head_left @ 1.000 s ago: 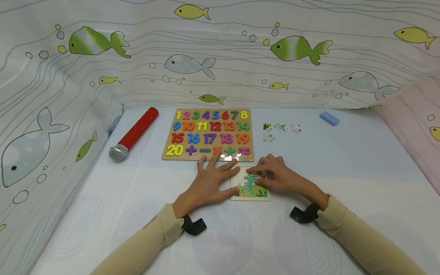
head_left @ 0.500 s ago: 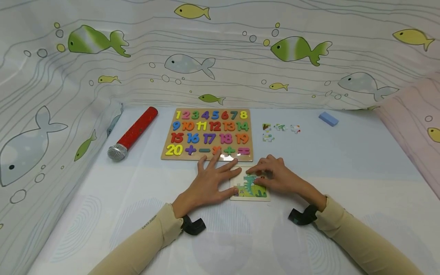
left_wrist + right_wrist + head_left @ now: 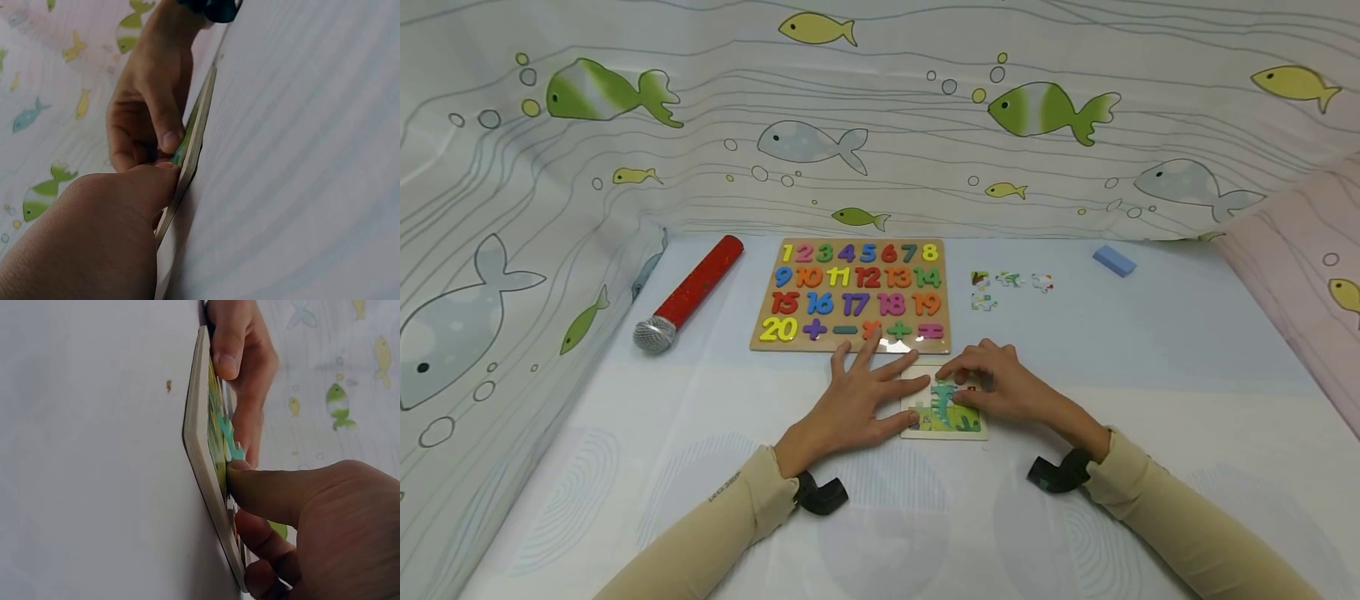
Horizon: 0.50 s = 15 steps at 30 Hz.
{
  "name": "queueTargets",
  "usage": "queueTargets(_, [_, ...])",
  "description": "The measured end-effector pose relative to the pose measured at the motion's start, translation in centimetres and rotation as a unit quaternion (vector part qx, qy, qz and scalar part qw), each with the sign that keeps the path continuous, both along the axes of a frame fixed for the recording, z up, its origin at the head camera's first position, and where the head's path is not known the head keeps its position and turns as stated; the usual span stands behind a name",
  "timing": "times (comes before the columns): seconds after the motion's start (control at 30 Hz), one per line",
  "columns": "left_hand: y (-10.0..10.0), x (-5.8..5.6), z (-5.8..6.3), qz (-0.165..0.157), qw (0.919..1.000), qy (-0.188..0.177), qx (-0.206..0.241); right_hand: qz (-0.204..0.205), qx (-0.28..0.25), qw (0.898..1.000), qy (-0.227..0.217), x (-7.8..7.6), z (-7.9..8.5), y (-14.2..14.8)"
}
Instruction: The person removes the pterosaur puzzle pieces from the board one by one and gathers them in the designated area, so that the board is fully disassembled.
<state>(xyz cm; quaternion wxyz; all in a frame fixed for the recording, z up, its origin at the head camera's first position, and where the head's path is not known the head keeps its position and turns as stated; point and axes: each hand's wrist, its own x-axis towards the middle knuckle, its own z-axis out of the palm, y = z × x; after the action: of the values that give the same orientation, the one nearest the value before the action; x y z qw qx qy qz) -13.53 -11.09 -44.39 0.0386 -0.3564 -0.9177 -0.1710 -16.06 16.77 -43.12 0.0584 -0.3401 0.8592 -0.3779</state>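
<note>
A small wooden jigsaw board [image 3: 958, 435] lies in front of me, its lower part filled with green picture pieces. My left hand [image 3: 856, 406] rests along its left side with fingers spread, thumb and fingertips on the board. My right hand [image 3: 1000, 382] pinches a teal dinosaur puzzle piece [image 3: 231, 439] between thumb and index finger over the board's middle. In the right wrist view this piece tilts up from the picture surface, and the thumb tip [image 3: 240, 472] is right at its edge. The right fingers cover the board's upper right part in the head view.
Several loose puzzle pieces [image 3: 1011, 280] lie behind the right hand. A number board [image 3: 857, 350] stands close behind the jigsaw. A red microphone [image 3: 692, 287] lies at the left and a blue block [image 3: 1114, 260] at the back right. A fish-patterned sheet [image 3: 925, 208] rises behind.
The hands stay almost in place over the board. The left index fingertip has slid slightly right, towards the piece; the head view has shifted a little.
</note>
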Motion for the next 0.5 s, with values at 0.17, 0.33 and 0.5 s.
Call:
queueTargets(0.17, [0.02,-0.09,-0.09,0.000,1.0000,-0.001,0.003,0.019,-0.009,1.000,0.019,-0.07,-0.20,-0.01])
queueTargets(0.33, [-0.02,-0.08,-0.16,0.005,1.0000,-0.005,-0.004,0.029,-0.013,0.999,0.020,0.10,-0.20,-0.23])
queueTargets(0.5, [-0.07,-0.02,-0.18,0.006,0.9999,-0.003,-0.011,0.025,-0.009,1.000,0.013,0.28,-0.16,-0.46])
